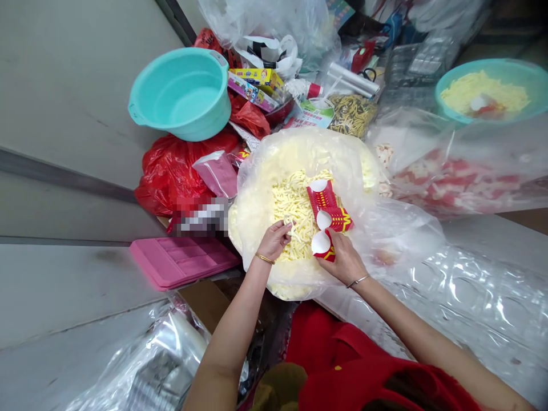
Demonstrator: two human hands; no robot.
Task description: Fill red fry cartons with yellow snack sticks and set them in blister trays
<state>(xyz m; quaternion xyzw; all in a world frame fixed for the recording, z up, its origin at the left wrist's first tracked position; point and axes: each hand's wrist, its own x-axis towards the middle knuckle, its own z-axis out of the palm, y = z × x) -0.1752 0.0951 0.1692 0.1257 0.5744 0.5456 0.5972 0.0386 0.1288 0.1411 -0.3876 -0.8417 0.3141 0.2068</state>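
Two hands at an open bag of pale sticks, with three red cartons

Clock directions are taken from the centre of the pile. The pale yellow sticks [295,200] lie heaped in the opened mouth of a translucent plastic bag [257,182], whose film spreads around them on all sides. The left hand [275,241], at eight o'clock, is nearly closed, pinching a small bunch of sticks [288,219] between thumb and fingers above the pile; a gold-coloured bangle [265,259] encircles its wrist. The right hand [346,258], between four and five o'clock, grips the held carton [330,253], red with yellow marking, its white interior turned toward the left hand. A silver-coloured bangle [357,281] circles this wrist. Two similar pieces lie over the pile's right edge: the middle carton [340,218] at three o'clock, just beside the held one, and the far carton [322,196] between one and two o'clock.

Farther out, a turquoise basin [184,97] stands at ten o'clock and a pink tray [184,260] at eight. Yellow packaging [259,79] lies at eleven o'clock, and a packet of brownish sticks [351,114] at one. A second basin [445,105], at two o'clock, appears to contain similar pale pieces, though blur prevents certainty. Clear moulded plastic [479,291] extends at four o'clock. The wearer's red garment [334,359] occupies six o'clock.
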